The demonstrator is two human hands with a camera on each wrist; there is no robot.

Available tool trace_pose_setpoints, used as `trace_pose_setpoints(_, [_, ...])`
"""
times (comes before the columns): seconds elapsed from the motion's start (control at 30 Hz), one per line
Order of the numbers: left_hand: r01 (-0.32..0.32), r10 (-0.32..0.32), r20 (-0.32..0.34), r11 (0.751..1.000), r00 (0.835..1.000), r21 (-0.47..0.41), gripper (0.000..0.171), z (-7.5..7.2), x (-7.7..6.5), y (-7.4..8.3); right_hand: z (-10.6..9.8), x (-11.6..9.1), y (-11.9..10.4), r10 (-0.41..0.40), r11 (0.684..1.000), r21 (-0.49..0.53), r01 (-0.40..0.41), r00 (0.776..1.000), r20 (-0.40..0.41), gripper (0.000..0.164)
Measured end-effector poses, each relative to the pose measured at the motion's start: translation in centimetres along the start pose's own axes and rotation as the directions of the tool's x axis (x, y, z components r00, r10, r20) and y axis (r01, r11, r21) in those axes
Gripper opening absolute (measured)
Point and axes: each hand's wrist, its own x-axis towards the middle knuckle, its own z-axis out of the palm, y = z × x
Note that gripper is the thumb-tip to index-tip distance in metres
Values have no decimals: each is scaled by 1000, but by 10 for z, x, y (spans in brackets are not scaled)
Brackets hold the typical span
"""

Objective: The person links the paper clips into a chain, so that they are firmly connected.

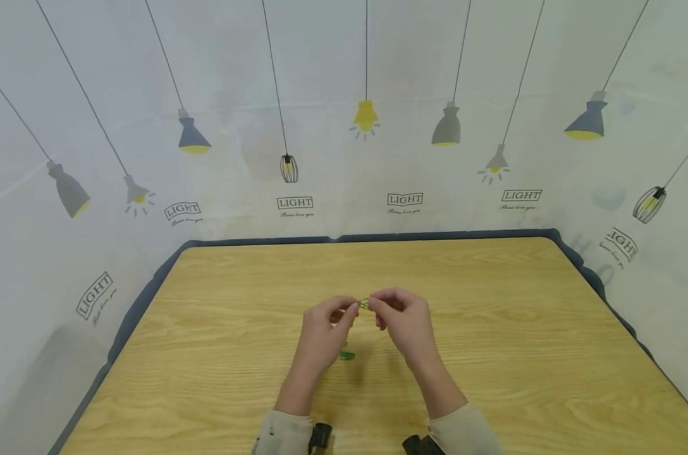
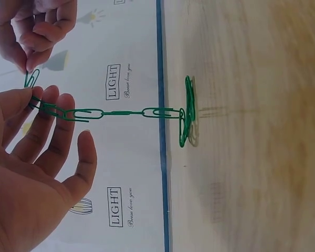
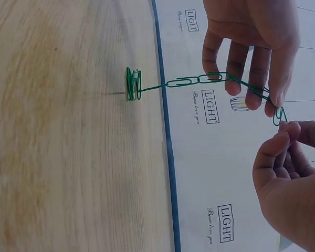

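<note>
A chain of green paper clips [image 2: 84,114] hangs from my left hand [image 1: 324,332] down to the table. Its lower links lie bunched in a small heap [image 1: 347,355] on the wood. Thumb and forefinger of the left hand pinch the upper end of the chain; the other fingers are spread loosely beside it. My right hand [image 1: 408,325] pinches a green paper clip [image 3: 279,114] at the chain's top, close to the left fingertips. Whether that clip is hooked into the link below, I cannot tell. Both hands are raised above the table.
The wooden table [image 1: 236,284] reaches to a dark blue edge [image 1: 264,241] at the back. Behind it and at the sides hangs a pale sheet [image 1: 332,63] printed with lamps and the word LIGHT. Black wrist devices [image 1: 320,436] show near the sleeves.
</note>
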Motion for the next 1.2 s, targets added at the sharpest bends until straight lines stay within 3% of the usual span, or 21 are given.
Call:
trace_pose_setpoints(0.57, [-67, 69, -34, 997, 997, 46, 17, 1, 0, 2, -1, 2, 3, 5, 1000, -20, -6, 999, -33, 10])
trace_pose_setpoints(0.93, [-36, 37, -31, 999, 999, 19, 17, -1, 1, 3, -5, 3, 4, 12, 999, -50, -14, 999, -44, 11])
trace_pose_setpoints(1.2, [-60, 60, -2, 998, 998, 34, 20, -2, 4, 0, -13, 7, 6, -20, 997, -75, 16, 998, -57, 11])
